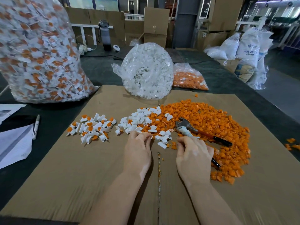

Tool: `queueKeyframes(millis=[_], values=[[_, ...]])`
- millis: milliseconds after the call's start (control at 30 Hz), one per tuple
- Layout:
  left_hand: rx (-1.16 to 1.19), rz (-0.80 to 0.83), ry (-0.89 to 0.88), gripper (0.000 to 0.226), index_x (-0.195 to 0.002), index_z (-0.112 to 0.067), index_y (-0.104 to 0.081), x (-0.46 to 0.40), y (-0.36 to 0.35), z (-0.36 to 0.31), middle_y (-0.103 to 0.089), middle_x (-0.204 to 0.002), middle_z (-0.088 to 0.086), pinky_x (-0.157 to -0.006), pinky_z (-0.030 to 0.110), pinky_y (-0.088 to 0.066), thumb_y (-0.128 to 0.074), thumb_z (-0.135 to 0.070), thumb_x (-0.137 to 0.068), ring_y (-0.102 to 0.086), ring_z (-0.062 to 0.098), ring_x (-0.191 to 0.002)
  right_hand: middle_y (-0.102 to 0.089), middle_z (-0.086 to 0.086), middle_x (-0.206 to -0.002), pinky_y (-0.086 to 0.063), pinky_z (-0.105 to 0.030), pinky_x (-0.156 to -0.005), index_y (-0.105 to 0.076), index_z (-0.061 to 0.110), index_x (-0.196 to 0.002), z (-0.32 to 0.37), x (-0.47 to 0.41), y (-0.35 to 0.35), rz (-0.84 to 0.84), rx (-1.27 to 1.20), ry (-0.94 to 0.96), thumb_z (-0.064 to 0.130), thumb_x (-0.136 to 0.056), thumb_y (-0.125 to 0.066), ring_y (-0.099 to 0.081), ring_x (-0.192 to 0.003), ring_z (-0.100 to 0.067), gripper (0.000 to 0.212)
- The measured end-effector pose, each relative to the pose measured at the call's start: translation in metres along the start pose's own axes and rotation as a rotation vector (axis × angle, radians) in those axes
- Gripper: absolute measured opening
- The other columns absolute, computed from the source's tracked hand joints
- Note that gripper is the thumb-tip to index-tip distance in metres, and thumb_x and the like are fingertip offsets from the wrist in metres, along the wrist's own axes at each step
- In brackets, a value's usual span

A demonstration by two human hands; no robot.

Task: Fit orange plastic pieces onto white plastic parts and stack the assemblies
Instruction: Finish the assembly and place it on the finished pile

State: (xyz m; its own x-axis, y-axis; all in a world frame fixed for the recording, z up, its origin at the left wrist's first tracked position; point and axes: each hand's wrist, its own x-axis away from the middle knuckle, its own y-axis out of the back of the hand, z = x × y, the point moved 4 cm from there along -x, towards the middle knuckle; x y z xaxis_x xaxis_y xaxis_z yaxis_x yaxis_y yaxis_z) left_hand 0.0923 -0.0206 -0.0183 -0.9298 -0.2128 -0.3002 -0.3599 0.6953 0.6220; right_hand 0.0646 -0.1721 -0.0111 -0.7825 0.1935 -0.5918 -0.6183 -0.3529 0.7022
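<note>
A wide heap of loose orange pieces [211, 124] covers the right half of the cardboard sheet [81, 176]. Loose white parts [139, 119] lie just left of it. Further left sits a pile of finished white-and-orange assemblies [92, 127]. My left hand [139, 148] rests palm down at the near edge of the white parts, fingers curled; what they hold is hidden. My right hand [193, 153] grips pliers [188, 127] with taped jaws and black-tipped handles, the jaws pointing up and left over the orange heap.
A big clear bag of finished assemblies [37, 54] stands at the back left. A bag of white parts [147, 70] and a bag of orange pieces [188, 78] sit behind the cardboard. Papers [14, 143] and a marker [36, 125] lie at the left. Boxes and sacks stand beyond.
</note>
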Motion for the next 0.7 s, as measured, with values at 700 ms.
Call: queueKeyframes(millis=[700], values=[[0.283,0.112,0.037,0.008,-0.080,-0.024,-0.061,-0.0009,-0.0020,-0.0080,-0.057,-0.076,-0.011,-0.060,0.006,-0.037,-0.066,-0.020,-0.086,-0.052,0.005,-0.072,-0.065,0.000,-0.068,-0.035,-0.037,-0.074,-0.066,0.012,-0.080,0.0086,-0.0023,0.0000,0.061,-0.066,0.043,0.001,-0.064,-0.083,-0.062,-0.066,-0.025,0.026]])
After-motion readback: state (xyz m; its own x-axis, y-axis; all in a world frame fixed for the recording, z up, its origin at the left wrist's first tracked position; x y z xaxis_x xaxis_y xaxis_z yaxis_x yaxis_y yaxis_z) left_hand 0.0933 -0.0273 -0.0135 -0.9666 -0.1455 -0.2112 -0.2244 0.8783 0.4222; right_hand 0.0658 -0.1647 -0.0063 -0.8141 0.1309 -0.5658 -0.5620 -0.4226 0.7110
